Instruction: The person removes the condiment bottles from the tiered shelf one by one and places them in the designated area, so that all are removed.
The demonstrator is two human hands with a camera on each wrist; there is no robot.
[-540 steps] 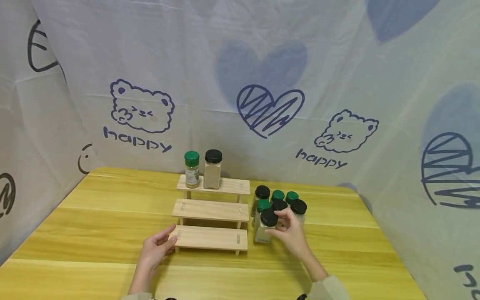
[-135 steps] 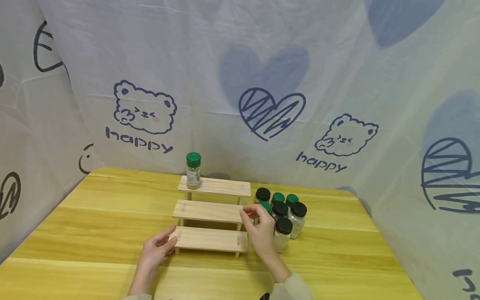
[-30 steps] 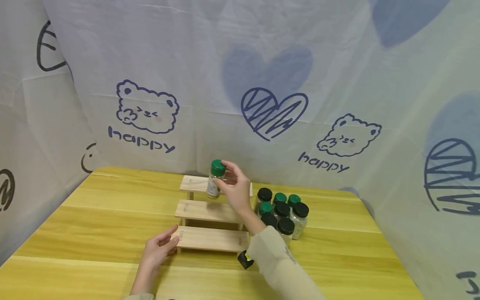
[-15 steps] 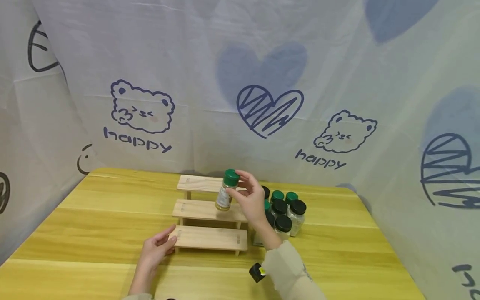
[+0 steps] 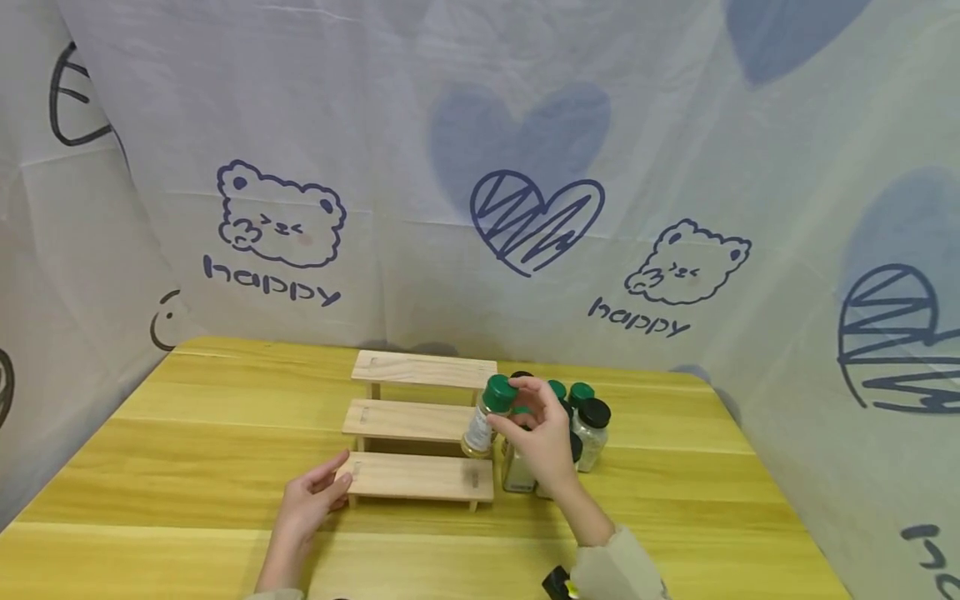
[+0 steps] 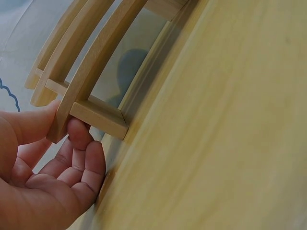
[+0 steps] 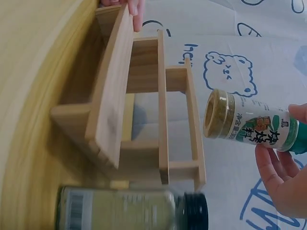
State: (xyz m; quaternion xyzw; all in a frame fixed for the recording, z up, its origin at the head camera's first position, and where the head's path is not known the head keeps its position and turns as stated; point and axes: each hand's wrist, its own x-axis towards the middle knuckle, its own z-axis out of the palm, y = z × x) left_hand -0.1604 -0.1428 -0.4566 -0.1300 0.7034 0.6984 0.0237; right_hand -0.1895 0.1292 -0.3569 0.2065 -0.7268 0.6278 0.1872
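Observation:
My right hand (image 5: pixel 546 437) holds a spice jar (image 5: pixel 479 430) with a green lid, thumb and fingers around its upper part. The jar is tilted and in the air, overlapping the right end of the middle step in the head view. In the right wrist view its printed label (image 7: pixel 261 125) and brownish contents show. My left hand (image 5: pixel 306 502) pinches the left end of the lowest step of a three-step wooden rack (image 5: pixel 420 477). In the left wrist view the thumb lies above that board (image 6: pixel 91 62) and the curled fingers below it. All three steps are bare.
Several jars with black and green lids stand right of the rack, partly hidden by my right hand; a black-lidded jar (image 5: pixel 592 433) shows at their right side. Behind the wooden table (image 5: pixel 675 500) hangs a printed cloth (image 5: pixel 420 100).
The black-lidded jar left the top step for the group at right. Since then my right hand has lifted the green-lidded jar off that step and carried it right and nearer. Left hand stays.

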